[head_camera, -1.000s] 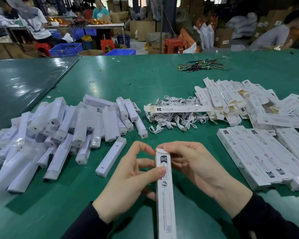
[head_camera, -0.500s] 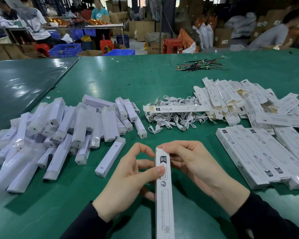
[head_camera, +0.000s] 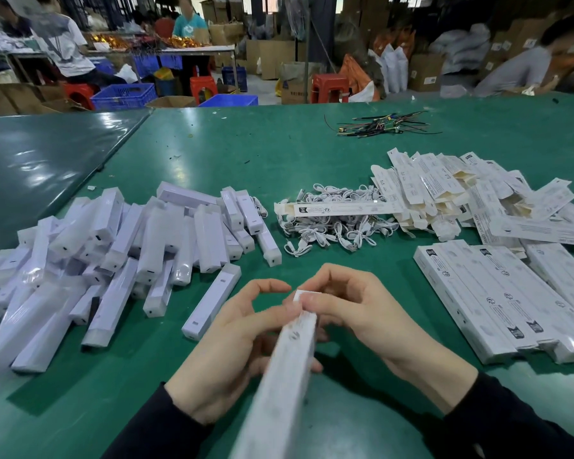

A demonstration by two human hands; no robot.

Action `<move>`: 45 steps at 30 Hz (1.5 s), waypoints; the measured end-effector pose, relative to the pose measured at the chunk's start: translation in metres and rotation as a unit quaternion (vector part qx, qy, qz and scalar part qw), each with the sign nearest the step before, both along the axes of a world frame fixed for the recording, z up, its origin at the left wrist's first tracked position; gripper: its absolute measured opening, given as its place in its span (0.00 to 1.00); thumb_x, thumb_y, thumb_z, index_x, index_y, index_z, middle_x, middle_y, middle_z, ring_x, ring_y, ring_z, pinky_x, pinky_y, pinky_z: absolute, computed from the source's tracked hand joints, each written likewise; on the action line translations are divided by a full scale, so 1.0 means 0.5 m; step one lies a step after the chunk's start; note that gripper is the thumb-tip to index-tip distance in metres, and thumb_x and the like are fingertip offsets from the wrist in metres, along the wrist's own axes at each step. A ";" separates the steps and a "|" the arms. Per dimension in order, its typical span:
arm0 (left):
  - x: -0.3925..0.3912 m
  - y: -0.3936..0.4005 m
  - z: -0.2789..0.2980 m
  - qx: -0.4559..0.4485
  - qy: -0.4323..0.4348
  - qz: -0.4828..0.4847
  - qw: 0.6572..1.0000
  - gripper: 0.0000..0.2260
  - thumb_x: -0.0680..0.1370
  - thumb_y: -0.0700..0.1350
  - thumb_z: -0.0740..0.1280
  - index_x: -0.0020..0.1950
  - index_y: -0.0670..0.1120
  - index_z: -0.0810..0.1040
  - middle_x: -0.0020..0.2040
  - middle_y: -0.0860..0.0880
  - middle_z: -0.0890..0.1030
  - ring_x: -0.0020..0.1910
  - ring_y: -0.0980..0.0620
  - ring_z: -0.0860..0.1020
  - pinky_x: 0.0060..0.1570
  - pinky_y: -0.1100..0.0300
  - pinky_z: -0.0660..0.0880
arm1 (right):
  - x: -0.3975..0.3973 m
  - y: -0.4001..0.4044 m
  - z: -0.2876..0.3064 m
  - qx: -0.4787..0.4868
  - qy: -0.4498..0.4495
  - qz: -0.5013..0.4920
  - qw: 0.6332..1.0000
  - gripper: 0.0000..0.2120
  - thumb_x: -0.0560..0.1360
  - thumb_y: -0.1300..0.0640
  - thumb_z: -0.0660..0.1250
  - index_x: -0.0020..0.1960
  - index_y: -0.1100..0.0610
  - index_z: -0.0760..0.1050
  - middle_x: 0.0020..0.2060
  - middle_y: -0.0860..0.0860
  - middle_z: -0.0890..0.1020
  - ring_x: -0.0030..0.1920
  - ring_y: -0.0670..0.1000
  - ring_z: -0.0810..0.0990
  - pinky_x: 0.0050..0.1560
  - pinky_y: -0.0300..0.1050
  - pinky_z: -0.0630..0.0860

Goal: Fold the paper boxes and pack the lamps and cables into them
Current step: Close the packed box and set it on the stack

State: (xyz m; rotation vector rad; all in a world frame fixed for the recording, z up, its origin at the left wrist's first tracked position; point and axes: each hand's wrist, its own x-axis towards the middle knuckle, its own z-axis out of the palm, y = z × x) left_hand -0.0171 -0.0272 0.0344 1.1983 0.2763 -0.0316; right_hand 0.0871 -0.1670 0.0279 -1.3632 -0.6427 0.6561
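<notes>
A long white paper box (head_camera: pixel 284 376) lies between both hands just above the green table (head_camera: pixel 252 160), its far end pointing away from me. My left hand (head_camera: pixel 232 352) grips the box's left side with thumb on top. My right hand (head_camera: pixel 355 313) pinches the small end flap at the box's far tip. White lamps (head_camera: pixel 120 246) lie heaped at the left. A bundle of white cables (head_camera: pixel 332 226) sits in the middle. Flat unfolded boxes (head_camera: pixel 461 193) are piled at the right, and closed boxes (head_camera: pixel 497 293) lie in a row near my right arm.
A single box (head_camera: pixel 338 208) lies across the cable bundle. Dark loose wires (head_camera: pixel 385 125) rest at the far side of the table. People, blue crates (head_camera: pixel 123 96) and red stools (head_camera: pixel 328 87) stand beyond the table's far edge.
The box has tilted, its near end swinging left toward me, and it now looks blurred. My right fingers have moved onto the end flap.
</notes>
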 end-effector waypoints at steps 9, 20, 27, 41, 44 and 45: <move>0.011 0.044 -0.012 -0.105 -0.064 0.118 0.985 0.19 0.72 0.39 0.61 0.62 0.42 0.78 0.56 0.38 0.83 0.48 0.46 0.83 0.43 0.54 0.82 | -0.007 0.010 -0.018 -0.002 0.058 -0.075 0.995 0.18 0.63 0.58 0.78 0.50 0.59 0.77 0.43 0.55 0.80 0.36 0.51 0.79 0.35 0.40 0.78; 0.020 0.045 -0.017 -0.042 -0.066 0.257 0.963 0.14 0.77 0.36 0.65 0.62 0.40 0.73 0.50 0.39 0.85 0.47 0.42 0.85 0.38 0.59 0.81 | 0.013 0.058 -0.036 -0.134 -0.133 -0.052 0.981 0.06 0.75 0.58 0.72 0.40 0.50 0.79 0.36 0.49 0.82 0.34 0.49 0.79 0.37 0.41 0.77; 0.020 0.050 -0.020 -0.032 -0.075 0.239 0.968 0.10 0.80 0.36 0.62 0.61 0.42 0.74 0.50 0.41 0.85 0.48 0.41 0.84 0.45 0.53 0.83 | 0.103 0.159 -0.035 -0.273 -0.449 -0.131 0.841 0.16 0.77 0.48 0.66 0.61 0.55 0.71 0.51 0.51 0.77 0.51 0.52 0.74 0.54 0.49 0.70; 0.015 0.045 -0.028 0.100 -0.053 0.166 0.980 0.10 0.80 0.39 0.63 0.60 0.48 0.76 0.42 0.49 0.83 0.33 0.53 0.77 0.35 0.59 0.78 | 0.101 0.050 -0.006 -0.032 -0.233 -0.297 0.925 0.08 0.79 0.60 0.65 0.54 0.51 0.79 0.44 0.48 0.81 0.43 0.48 0.84 0.46 0.43 0.80; 0.016 0.030 -0.025 0.180 -0.084 0.162 0.967 0.12 0.76 0.47 0.69 0.58 0.52 0.77 0.36 0.50 0.78 0.30 0.54 0.73 0.29 0.63 0.73 | 0.098 0.002 0.014 0.047 0.010 -0.286 0.957 0.08 0.79 0.64 0.64 0.53 0.56 0.79 0.46 0.56 0.85 0.42 0.51 0.86 0.44 0.39 0.81; 0.015 0.026 -0.025 0.202 -0.097 0.162 0.961 0.15 0.73 0.51 0.70 0.59 0.52 0.77 0.34 0.50 0.77 0.29 0.54 0.72 0.28 0.63 0.72 | 0.100 -0.012 0.023 0.078 0.072 -0.275 0.956 0.08 0.78 0.65 0.64 0.54 0.58 0.79 0.45 0.56 0.86 0.42 0.51 0.86 0.43 0.38 0.81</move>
